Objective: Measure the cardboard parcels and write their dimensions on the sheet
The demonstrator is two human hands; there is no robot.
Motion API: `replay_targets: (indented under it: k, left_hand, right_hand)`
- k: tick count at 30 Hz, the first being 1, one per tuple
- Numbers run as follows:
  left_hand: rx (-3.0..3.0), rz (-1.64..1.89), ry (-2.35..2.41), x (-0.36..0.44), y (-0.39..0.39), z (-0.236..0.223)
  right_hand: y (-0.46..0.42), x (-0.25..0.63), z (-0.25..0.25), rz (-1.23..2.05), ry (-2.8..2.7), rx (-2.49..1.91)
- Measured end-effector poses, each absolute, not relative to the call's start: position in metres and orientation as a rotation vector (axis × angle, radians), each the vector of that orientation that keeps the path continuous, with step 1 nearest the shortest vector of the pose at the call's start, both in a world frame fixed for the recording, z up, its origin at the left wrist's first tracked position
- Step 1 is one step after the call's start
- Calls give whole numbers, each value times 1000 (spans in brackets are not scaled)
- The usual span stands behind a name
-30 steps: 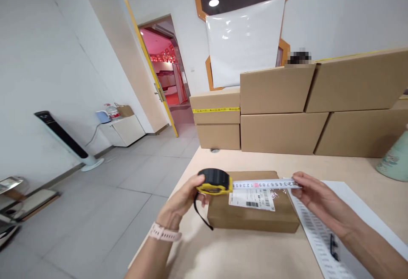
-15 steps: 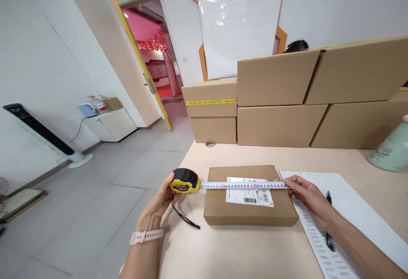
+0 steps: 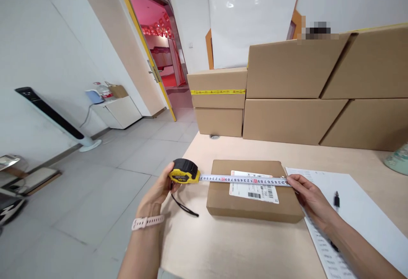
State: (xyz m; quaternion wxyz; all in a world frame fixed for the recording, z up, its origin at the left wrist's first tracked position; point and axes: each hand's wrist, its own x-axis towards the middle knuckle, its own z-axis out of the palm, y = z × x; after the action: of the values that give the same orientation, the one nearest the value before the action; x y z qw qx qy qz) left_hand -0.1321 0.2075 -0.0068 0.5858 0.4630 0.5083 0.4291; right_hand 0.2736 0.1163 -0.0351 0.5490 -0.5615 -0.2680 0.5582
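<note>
A yellow and black tape measure (image 3: 184,171) sits in my left hand (image 3: 161,187), its fingers closed around the case and a black wrist cord hanging below. The white blade runs out to the right, across the top of a brown cardboard box (image 3: 251,211). My right hand (image 3: 307,192) pinches the blade's far end at the box's right edge. Under the blade a white shipping label (image 3: 253,193) is stuck to the box. Printed sheets of paper (image 3: 344,202) lie beside the box, with a black pen (image 3: 337,200) on them, partly hidden by my right forearm.
Stacked cardboard boxes (image 3: 293,119) line the back of the table (image 3: 191,245). A green bottle (image 3: 398,159) stands at the right edge. Behind the boxes, the top of a person's head shows, blurred out. Tiled floor lies left of the table.
The camera view has tilted down and turned slightly left, so the surroundings shift in the picture. Both hands still hold the blade stretched over the box, nearly unmoved.
</note>
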Motion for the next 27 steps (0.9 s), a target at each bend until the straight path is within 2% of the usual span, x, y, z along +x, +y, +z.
replay_targets:
  k: [27]
  left_hand:
    - [1315, 966, 993, -155, 202, -27]
  right_hand:
    - [119, 279, -44, 1334, -499, -1459]
